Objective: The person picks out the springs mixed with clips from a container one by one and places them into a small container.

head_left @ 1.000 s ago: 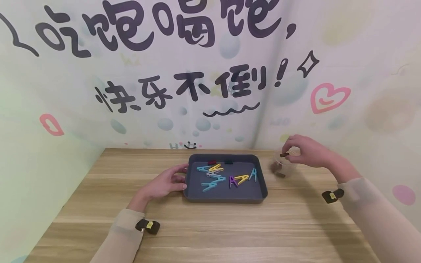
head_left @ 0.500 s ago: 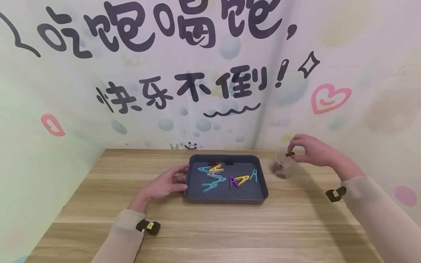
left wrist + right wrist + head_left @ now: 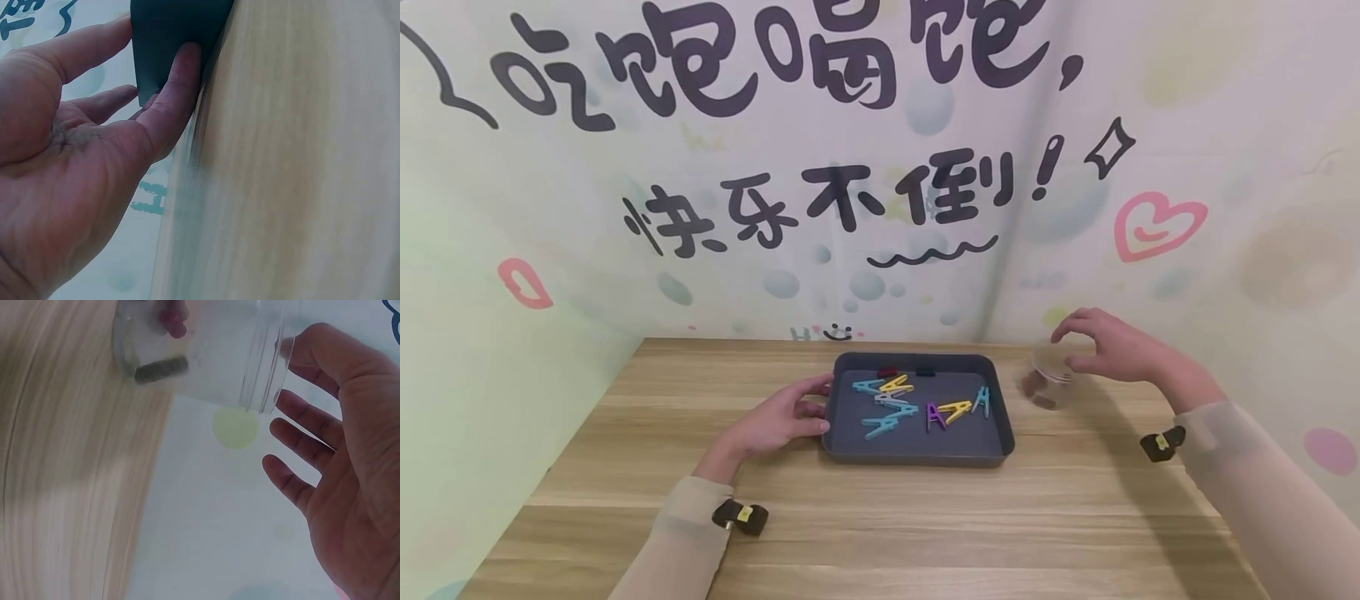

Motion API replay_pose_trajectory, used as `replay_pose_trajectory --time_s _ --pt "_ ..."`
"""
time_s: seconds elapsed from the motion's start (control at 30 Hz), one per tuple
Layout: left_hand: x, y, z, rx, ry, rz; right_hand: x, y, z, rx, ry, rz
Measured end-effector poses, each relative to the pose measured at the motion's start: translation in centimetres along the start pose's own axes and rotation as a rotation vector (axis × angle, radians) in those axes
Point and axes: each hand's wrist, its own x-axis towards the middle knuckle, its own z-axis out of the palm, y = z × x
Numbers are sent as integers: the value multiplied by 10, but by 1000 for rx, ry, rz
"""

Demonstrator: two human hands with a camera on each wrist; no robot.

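A dark grey rectangular tray (image 3: 917, 458) holds several plastic clothespins, among them a purple clothespin (image 3: 934, 416) and a yellow clothespin (image 3: 955, 410). Against its left wall rest the fingertips of my left hand (image 3: 771, 423), fingers fairly straight; the left wrist view shows them touching the tray corner (image 3: 178, 25). To the tray's right stands a clear plastic jar (image 3: 1051, 375) with several small brown and reddish pieces at the bottom. My right hand (image 3: 1112, 346) is at the jar's mouth, thumb and fingers spread apart with nothing between them. In the right wrist view, fingertips meet the jar's threaded rim (image 3: 265, 362).
Inside the tray, a small red piece (image 3: 887, 372) and a small dark piece (image 3: 925, 372) lie by the back wall. The wooden tabletop (image 3: 865, 533) ends at a printed cloth backdrop (image 3: 737, 283) behind the tray and jar.
The small brown piece pinched in my right hand has been let go, and the thumb and fingers have parted at the jar's mouth. My left hand has stayed at the tray.
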Motion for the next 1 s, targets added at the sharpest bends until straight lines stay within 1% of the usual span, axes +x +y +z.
replay_pose_trajectory --time_s 0.1,0.27,0.4,0.63,0.87,1.0 --pt "-1 1 0 2 2 -4 2 -5 1 0 13 -8" --pt "-1 1 0 -5 0 -2 10 -15 0 -13 31 -78" --pt "0 0 0 0 -4 4 18 -24 1 -14 30 -107" --pt "0 1 0 22 1 0 34 -41 4 -31 16 -172" --pt "-1 2 1 16 5 -7 53 -59 8 -64 -17 -196" --pt "0 1 1 9 8 -8 63 -70 11 -83 -30 -241"
